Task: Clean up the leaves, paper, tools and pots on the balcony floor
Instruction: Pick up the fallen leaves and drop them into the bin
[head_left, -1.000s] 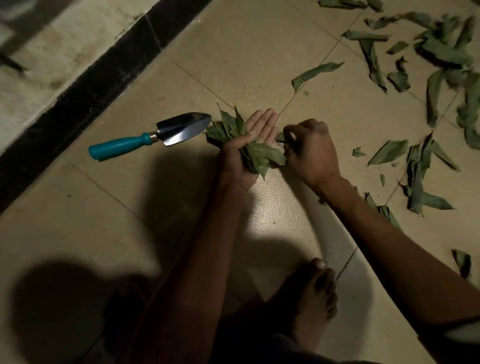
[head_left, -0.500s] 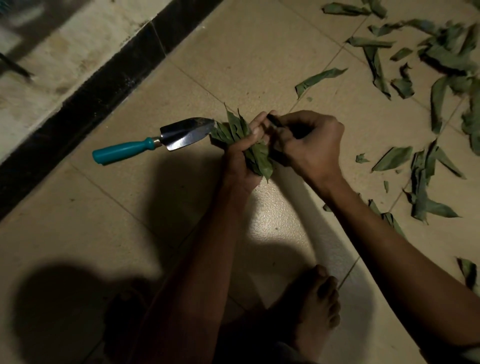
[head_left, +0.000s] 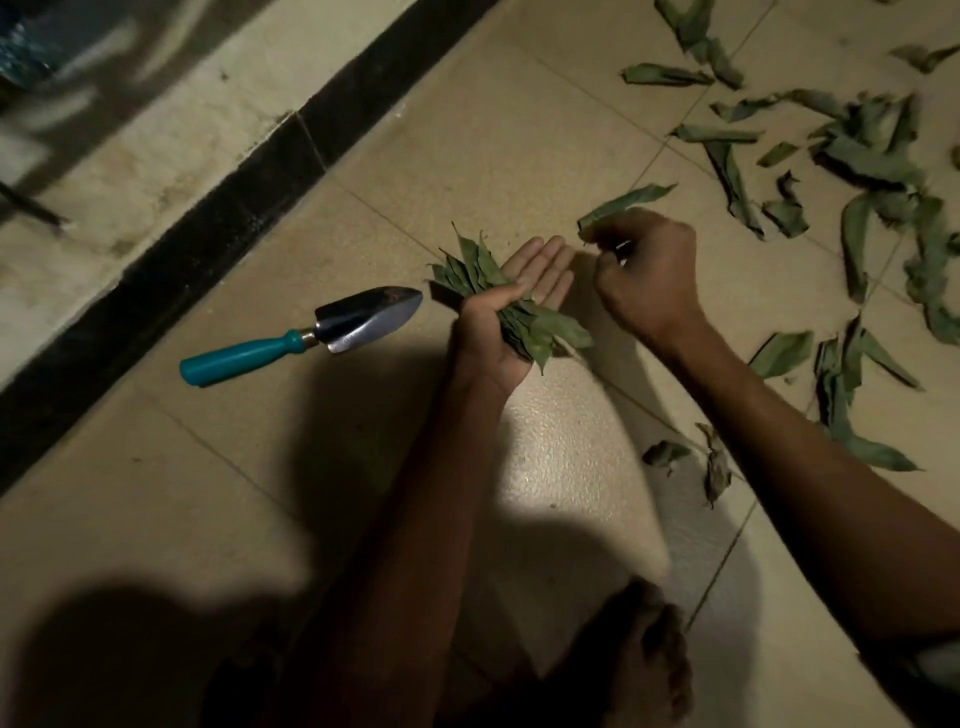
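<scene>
Your left hand (head_left: 511, 306) is holding a bundle (head_left: 498, 299) of leaves, palm up: the thumb is pressing across the bundle, pinning it to the palm, while the four fingers (head_left: 545, 265) are lying straight and close together beyond it. Leaf tips are fanning out past the thumb side, and the stalk ends are sticking out toward the wrist. Your right hand (head_left: 647, 275) is curling, knuckles up, just beside those straight fingers; its fingertips are pinching the near end of one leaf (head_left: 623, 202), which is trailing away from them over the floor (head_left: 519, 130). A trowel (head_left: 311, 332) is lying on the tiles just beyond the left thumb, blade tip near the bundle, teal handle pointing away. Loose leaves (head_left: 872, 171) are lying scattered well past the right knuckles, and more beside the right forearm.
</scene>
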